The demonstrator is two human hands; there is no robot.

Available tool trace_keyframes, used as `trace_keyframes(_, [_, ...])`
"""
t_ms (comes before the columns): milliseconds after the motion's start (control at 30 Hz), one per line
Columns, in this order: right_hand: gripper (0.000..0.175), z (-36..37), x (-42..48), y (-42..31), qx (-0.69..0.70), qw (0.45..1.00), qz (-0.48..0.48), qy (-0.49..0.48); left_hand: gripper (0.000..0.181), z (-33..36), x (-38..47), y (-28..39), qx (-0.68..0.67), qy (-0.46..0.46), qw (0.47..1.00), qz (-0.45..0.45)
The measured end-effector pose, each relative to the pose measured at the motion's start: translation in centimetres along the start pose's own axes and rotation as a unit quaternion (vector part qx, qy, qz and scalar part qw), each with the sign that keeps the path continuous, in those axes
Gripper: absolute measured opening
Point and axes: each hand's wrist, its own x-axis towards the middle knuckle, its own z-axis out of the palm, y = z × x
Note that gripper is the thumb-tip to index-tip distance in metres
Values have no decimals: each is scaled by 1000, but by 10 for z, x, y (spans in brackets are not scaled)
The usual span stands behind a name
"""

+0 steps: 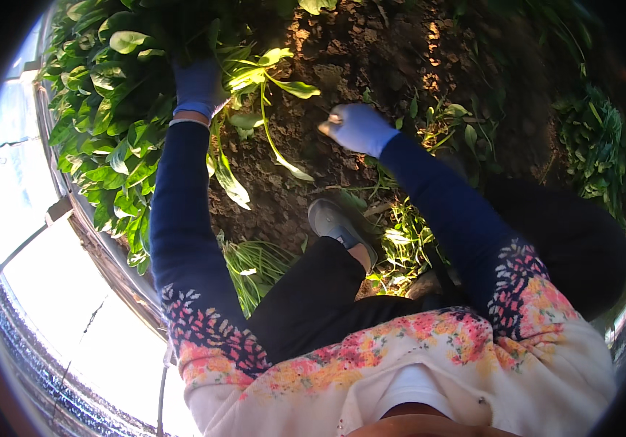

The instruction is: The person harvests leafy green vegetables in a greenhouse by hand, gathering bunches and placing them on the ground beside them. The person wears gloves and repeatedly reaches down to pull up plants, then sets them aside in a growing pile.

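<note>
My left hand (pixel 199 87), in a pale blue glove, reaches in among the leafy green plants (pixel 121 120) at the left; its fingers are hidden by foliage and shade. Right beside it, loose leafy stems (pixel 263 82) spread over the brown soil, some hanging down. My right hand (pixel 354 128), gloved alike, is above the soil to the right of these stems. Its fingers are curled and blurred, with bare fingertips or something small and light-coloured at them; I cannot tell which.
A bundle of long green stems (pixel 258 267) lies beside my leg, near my grey shoe (pixel 334 221). Loose greens (pixel 405 240) lie right of the shoe. More piled greens (pixel 594 147) are at the far right. A curved wall frame with bright sheeting (pixel 45 218) borders the left.
</note>
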Motion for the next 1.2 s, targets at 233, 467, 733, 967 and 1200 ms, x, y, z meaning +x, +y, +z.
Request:
trace_keyframes(233, [107, 64, 123, -67, 701, 704, -102, -60, 79, -6, -18, 2, -14, 126, 992, 16])
trace_keyframes(467, [42, 18, 140, -125, 756, 650, -65, -39, 90, -27, -27, 3, -52, 112, 992, -8])
trace_keyframes(733, [42, 18, 39, -187, 630, 674, -344, 176, 62, -26, -64, 1, -211, 443, 869, 66])
trace_keyframes(967, [44, 38, -41, -236, 357, 724, -493, 324, 64, -54, -147, -14, -406, 429, 803, 79])
trace_keyframes(1200, [52, 33, -136, -298, 224, 700, -559, 383, 83, -122, -244, -15, -365, 459, 807, 69])
